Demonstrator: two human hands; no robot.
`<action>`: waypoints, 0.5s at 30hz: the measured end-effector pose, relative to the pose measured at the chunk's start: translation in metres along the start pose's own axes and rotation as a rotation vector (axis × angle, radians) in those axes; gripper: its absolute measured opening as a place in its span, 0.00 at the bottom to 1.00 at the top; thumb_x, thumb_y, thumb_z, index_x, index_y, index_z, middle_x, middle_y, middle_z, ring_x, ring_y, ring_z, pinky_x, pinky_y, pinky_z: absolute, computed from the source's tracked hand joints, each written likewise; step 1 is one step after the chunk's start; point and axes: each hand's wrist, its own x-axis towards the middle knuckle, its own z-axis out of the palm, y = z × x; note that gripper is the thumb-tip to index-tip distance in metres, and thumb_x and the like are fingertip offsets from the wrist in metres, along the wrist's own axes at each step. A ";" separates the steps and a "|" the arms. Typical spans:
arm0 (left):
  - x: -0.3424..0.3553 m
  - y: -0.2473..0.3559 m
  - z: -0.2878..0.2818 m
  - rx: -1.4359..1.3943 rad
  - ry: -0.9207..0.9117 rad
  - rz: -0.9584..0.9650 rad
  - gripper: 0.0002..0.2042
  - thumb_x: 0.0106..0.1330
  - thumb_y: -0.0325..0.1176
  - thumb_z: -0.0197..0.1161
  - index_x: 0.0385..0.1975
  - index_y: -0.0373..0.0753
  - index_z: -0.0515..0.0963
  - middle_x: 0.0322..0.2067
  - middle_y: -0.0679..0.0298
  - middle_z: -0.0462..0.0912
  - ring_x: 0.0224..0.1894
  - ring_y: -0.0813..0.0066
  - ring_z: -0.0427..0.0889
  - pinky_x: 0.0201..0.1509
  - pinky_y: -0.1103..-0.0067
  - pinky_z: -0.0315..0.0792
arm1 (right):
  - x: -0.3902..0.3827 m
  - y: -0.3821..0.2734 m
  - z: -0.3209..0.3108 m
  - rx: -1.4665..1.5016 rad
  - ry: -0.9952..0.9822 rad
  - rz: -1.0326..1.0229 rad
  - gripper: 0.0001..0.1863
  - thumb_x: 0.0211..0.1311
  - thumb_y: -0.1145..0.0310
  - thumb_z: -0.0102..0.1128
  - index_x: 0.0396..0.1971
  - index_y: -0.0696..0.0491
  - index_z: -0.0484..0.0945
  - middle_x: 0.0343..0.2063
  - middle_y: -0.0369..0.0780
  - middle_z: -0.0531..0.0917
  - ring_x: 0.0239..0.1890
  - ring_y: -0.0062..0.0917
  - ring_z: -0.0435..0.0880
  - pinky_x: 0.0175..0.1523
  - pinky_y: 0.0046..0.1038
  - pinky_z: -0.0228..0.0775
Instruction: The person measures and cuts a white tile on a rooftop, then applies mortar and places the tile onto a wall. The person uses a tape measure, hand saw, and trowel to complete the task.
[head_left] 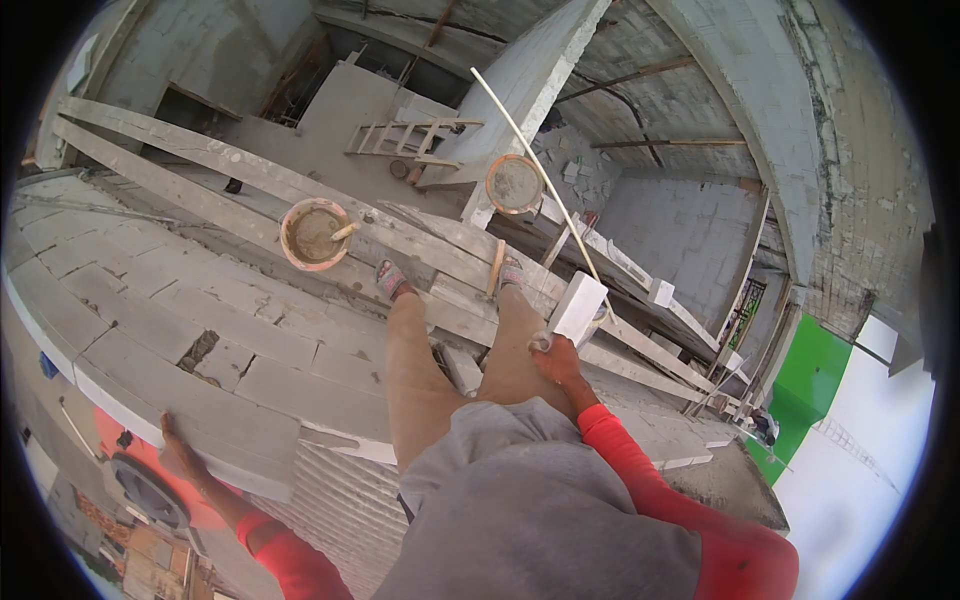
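Block (580, 308): set at one o'clock from the right hand (556, 362), with long axis running from seven to one o'clock.

Much nearer to the right hand than to the left hand (180, 455), out at eight o'clock from the block, by the outer edge of the wall (260, 400). On the right, forearm in from five o'clock, fingers bent toward ten or eleven, close to the block's near end; cannot tell whether gripping it. On the left, reaching up from five o'clock, with fingers stretched out toward eleven, open and seemingly free of any load.
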 end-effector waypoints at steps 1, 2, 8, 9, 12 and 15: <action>-0.001 -0.003 0.002 -0.083 -0.013 0.061 0.33 0.72 0.56 0.69 0.61 0.28 0.85 0.54 0.53 0.91 0.55 0.64 0.88 0.60 0.68 0.77 | 0.003 -0.003 0.004 0.148 -0.061 -0.018 0.19 0.65 0.57 0.70 0.45 0.58 0.90 0.39 0.52 0.92 0.43 0.45 0.93 0.53 0.39 0.83; -0.003 -0.005 0.002 -0.146 -0.014 0.077 0.32 0.75 0.53 0.68 0.64 0.28 0.82 0.57 0.54 0.90 0.57 0.65 0.86 0.62 0.69 0.76 | 0.007 -0.003 0.008 0.327 -0.183 -0.085 0.18 0.65 0.58 0.70 0.45 0.57 0.90 0.39 0.50 0.93 0.42 0.44 0.94 0.53 0.38 0.83; -0.066 -0.049 -0.001 -0.133 -0.054 0.086 0.33 0.80 0.50 0.64 0.71 0.24 0.74 0.68 0.54 0.82 0.67 0.65 0.81 0.74 0.71 0.69 | 0.053 0.027 0.021 0.196 -0.291 0.063 0.14 0.64 0.62 0.70 0.44 0.54 0.91 0.37 0.47 0.93 0.40 0.38 0.94 0.50 0.36 0.83; -0.074 -0.060 0.004 -0.107 -0.032 0.069 0.33 0.81 0.50 0.62 0.72 0.24 0.73 0.69 0.53 0.81 0.69 0.65 0.79 0.76 0.71 0.67 | 0.066 0.035 0.023 0.196 -0.298 0.123 0.13 0.64 0.62 0.70 0.43 0.53 0.91 0.36 0.48 0.93 0.39 0.40 0.93 0.50 0.37 0.83; -0.081 -0.094 0.011 -0.081 -0.092 0.369 0.30 0.87 0.45 0.42 0.78 0.27 0.65 0.78 0.50 0.69 0.80 0.61 0.67 0.84 0.68 0.56 | 0.115 0.059 0.037 0.002 -0.310 0.110 0.13 0.63 0.61 0.70 0.41 0.54 0.90 0.36 0.48 0.93 0.40 0.41 0.93 0.50 0.39 0.83; -0.064 -0.118 -0.004 0.019 -0.145 0.616 0.31 0.86 0.47 0.40 0.79 0.31 0.65 0.79 0.52 0.68 0.81 0.60 0.66 0.85 0.67 0.54 | 0.179 0.079 0.066 -0.325 -0.350 -0.066 0.15 0.61 0.59 0.71 0.40 0.55 0.90 0.38 0.48 0.93 0.45 0.42 0.93 0.54 0.42 0.83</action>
